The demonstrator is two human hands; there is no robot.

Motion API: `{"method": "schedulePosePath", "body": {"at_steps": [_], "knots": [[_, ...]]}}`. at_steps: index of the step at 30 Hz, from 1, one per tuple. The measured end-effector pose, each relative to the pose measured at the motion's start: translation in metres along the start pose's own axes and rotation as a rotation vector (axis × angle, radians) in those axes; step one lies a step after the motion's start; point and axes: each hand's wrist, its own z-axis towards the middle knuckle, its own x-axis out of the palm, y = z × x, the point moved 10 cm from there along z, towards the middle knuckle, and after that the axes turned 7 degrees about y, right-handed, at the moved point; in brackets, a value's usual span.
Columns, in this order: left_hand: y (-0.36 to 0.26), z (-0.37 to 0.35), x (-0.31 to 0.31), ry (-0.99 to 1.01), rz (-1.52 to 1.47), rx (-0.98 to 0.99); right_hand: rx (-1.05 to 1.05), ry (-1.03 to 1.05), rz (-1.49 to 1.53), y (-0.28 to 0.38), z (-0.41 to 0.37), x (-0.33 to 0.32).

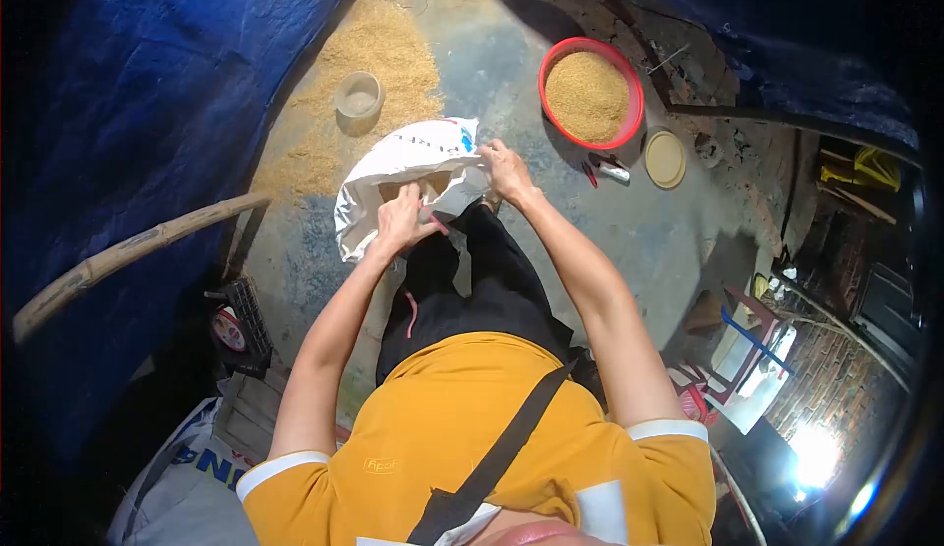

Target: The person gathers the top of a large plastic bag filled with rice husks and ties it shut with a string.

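Observation:
A white woven sack with blue and dark print stands in front of my legs, its mouth spread toward me. Some brownish contents show inside; what they are I cannot make out fully. My right hand is closed on the right edge of the sack's mouth. At the near edge, my left hand has its fingers bent over the rim, gripping the cloth. A short pinkish-red strip hangs beside the left hand. Beyond the sack, a round tub sits on spread golden grain.
A red basin full of grain stands ahead to the right, near a round tan lid. Blue tarpaulin hangs around the space. A bamboo pole juts in from the left. A printed sack lies lower left.

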Motion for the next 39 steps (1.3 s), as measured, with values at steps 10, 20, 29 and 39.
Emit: {"method": "schedulePosePath", "body": {"at_steps": [10, 20, 29, 39], "knots": [[-0.016, 0.023, 0.015, -0.093, 0.092, 0.088, 0.019, 0.0, 0.127, -0.006, 0.012, 0.013], [-0.02, -0.009, 0.005, -0.314, 0.055, 0.25, -0.043, 0.297, -0.132, 0.049, -0.009, 0.05], [-0.015, -0.012, -0.024, -0.27, -0.111, 0.169, 0.041, 0.163, 0.011, 0.016, -0.011, 0.072], [0.01, 0.019, 0.006, -0.145, -0.041, 0.013, 0.175, 0.019, 0.044, -0.029, -0.015, 0.083]]}}
